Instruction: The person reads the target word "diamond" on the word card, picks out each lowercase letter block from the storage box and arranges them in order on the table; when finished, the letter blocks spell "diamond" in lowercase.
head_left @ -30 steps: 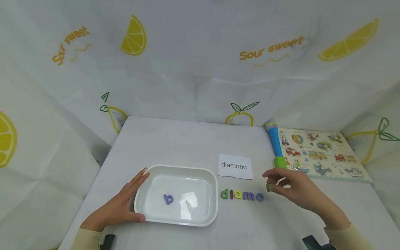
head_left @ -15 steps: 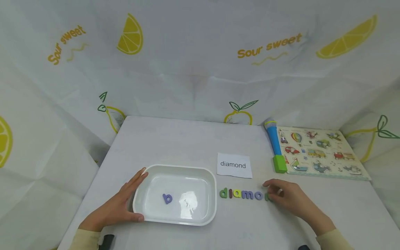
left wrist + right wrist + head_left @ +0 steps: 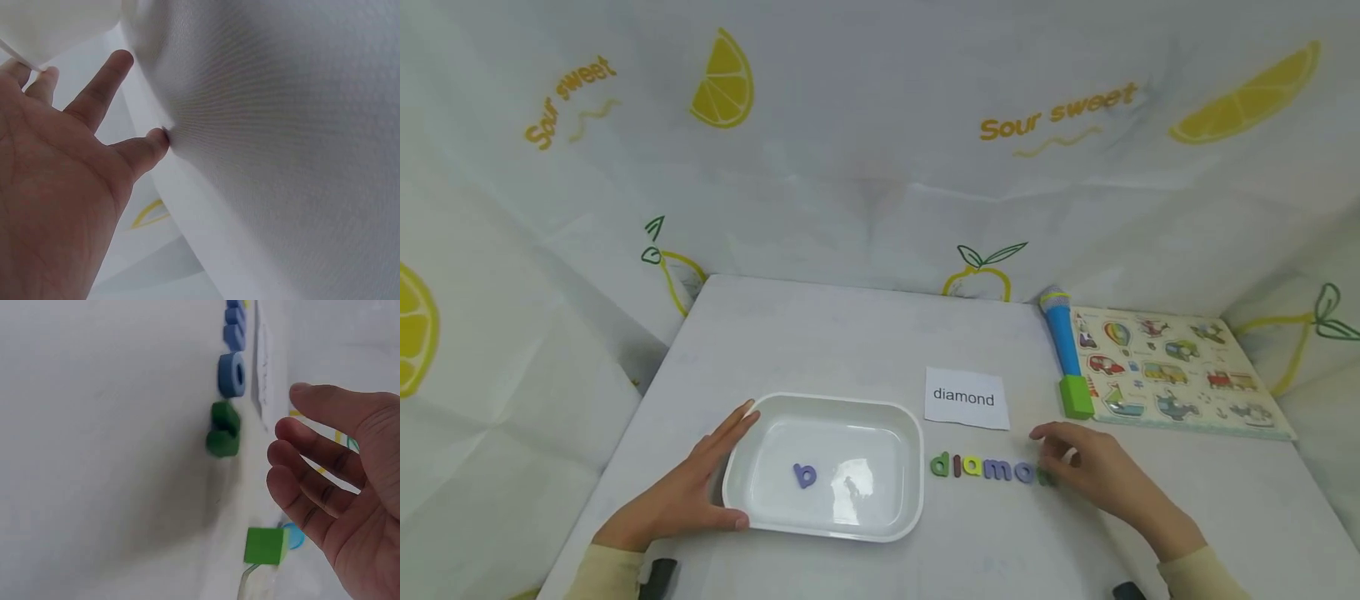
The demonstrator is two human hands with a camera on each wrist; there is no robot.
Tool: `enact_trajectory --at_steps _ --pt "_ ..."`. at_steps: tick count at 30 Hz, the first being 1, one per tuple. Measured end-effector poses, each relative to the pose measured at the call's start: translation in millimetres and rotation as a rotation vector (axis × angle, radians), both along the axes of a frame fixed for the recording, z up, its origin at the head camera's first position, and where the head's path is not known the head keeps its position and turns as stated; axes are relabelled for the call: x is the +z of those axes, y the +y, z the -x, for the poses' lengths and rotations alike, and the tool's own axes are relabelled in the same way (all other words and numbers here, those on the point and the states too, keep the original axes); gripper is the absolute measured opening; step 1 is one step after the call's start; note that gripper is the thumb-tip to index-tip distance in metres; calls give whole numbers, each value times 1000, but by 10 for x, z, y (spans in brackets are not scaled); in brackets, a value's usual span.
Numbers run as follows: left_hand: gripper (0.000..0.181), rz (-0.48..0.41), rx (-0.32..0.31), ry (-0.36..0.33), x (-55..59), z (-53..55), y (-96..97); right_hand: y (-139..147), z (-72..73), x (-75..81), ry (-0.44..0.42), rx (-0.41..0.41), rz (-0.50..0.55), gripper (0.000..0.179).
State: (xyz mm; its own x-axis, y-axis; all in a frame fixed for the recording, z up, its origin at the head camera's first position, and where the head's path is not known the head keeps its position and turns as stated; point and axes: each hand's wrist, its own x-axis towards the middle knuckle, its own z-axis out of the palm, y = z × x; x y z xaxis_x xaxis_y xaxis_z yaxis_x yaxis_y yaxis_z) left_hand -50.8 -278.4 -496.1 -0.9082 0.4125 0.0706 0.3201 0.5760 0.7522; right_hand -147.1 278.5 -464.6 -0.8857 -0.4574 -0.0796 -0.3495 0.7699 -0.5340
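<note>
My left hand (image 3: 688, 492), fingers spread, rests against the left side of a white tray (image 3: 917, 492). In the left wrist view, fingertips touch the rim of the tray (image 3: 75, 25). A purple letter "b" (image 3: 805, 476) lies inside. To the right of the tray, letters d, i, a, m and o form a row under a card (image 3: 966, 400) reading "diamond". At the row's right end, a green letter "n" (image 3: 224, 431) lies on the table, partly hidden in the head view by my right hand (image 3: 1093, 467). The right wrist view shows loosely bent fingers (image 3: 290, 487) apart from it.
A toy microphone (image 3: 1062, 342) with a blue handle and green base lies at the back right. Beside it is a picture puzzle board (image 3: 1180, 375). Printed cloth (image 3: 865, 150) hangs behind the white table (image 3: 820, 333).
My right hand has moved left and down, setting the green letter n after the o; its fingers have come off it. The left hand stays at the tray.
</note>
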Motion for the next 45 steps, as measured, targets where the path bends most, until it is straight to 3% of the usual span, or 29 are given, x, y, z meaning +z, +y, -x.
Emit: enact_trajectory --at_steps 3,8,16,20,28,34,41,45 --pt "122 -1 -5 6 -2 1 -8 -179 -20 113 68 25 87 32" --pt "123 0 6 -9 26 -11 -6 -714 -63 318 158 160 253 42" --pt "124 -4 1 -17 41 -5 15 -1648 -156 401 102 383 391 38" --pt "124 -2 8 -18 41 -3 24 -2063 -222 366 62 419 337 38" --pt "124 0 12 -34 31 -4 18 -2759 -386 145 61 396 -24 43" --pt "123 -1 -4 -17 39 -1 22 -2947 -490 18 141 380 -85 44" --pt "123 4 1 -5 17 7 8 -3049 -541 -29 247 378 -180 38" --pt "122 6 1 -9 -3 7 12 -3037 -563 -63 293 388 -183 35"
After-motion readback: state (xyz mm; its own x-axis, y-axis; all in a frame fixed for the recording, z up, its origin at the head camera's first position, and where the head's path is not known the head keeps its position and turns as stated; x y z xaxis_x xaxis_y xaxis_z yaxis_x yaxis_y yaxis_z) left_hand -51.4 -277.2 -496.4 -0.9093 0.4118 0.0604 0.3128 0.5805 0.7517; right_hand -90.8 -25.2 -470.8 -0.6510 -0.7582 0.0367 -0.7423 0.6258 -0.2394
